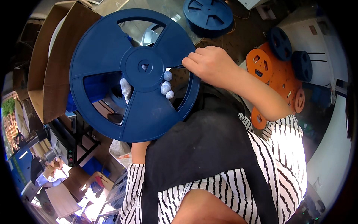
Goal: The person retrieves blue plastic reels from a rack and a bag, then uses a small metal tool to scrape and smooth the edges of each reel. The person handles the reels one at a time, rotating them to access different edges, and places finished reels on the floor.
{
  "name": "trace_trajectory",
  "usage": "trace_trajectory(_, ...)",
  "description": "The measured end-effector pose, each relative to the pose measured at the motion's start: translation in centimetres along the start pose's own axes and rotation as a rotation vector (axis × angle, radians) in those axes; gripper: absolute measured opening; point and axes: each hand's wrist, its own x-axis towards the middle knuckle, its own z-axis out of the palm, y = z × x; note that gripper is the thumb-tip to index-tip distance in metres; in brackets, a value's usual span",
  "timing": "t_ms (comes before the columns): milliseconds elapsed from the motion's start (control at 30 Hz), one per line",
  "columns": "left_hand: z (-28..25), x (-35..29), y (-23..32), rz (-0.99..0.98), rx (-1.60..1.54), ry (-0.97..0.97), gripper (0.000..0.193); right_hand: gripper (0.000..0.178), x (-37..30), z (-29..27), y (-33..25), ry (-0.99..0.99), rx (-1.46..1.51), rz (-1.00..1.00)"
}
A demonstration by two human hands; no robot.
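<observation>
Large blue reel [112,56] gripped by left hand [147,87] behind and right hand [209,63] at rim; beyond it, glass table [175,11]; right, orange reels [279,78].

Room around the raised reel

The big blue reel [134,74] fills the centre, blocking reach toward the cardboard box [52,67] at nine o'clock. At twelve, a second blue reel [208,15] lies on the bench. At three, orange reels [276,78] and small dark reels [291,54] crowd the surface; bare dark benchtop [238,37] lies open between.

Single head-worn fisheye view, looking steeply down, very near the blue reel [134,74] (edges bending toward the rim)
</observation>
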Motion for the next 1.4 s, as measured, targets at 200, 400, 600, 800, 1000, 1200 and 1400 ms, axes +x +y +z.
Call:
trace_trajectory(200,-0.3,-0.9,-0.6,0.009,-0.018,-0.01,0.086,0.014,-0.1,0.1,-0.5,-0.007,-0.068,-0.057)
trace_trajectory(400,-0.3,-1.0,-0.8,-0.011,-0.032,-0.013,0.085,0.013,-0.9,-0.3,-0.2,-0.062,-0.058,-0.038)
trace_trajectory(600,0.4,-0.7,-0.8,-0.016,-0.013,-0.032,0.084,0.014,-1.4,-1.7,0.1,0.001,0.029,0.018)
trace_trajectory(800,0.6,0.2,0.0,-0.019,0.03,-0.09,0.083,0.014,0.1,-1.8,-0.2,-0.002,-0.018,-0.011)
trace_trajectory(1000,0.4,2.1,1.5,0.044,0.321,-0.224,0.082,0.011,-1.1,-3.3,0.3,0.022,0.313,0.263)
trace_trajectory(1200,2.0,4.6,4.2,0.395,1.512,0.137,0.075,0.024,2.5,-4.5,1.2,-0.142,1.501,0.895)
trace_trajectory(1400,-6.2,4.6,8.7,0.396,2.008,0.254,0.118,0.031,3.9,-3.4,-0.8,-0.376,1.622,0.827)
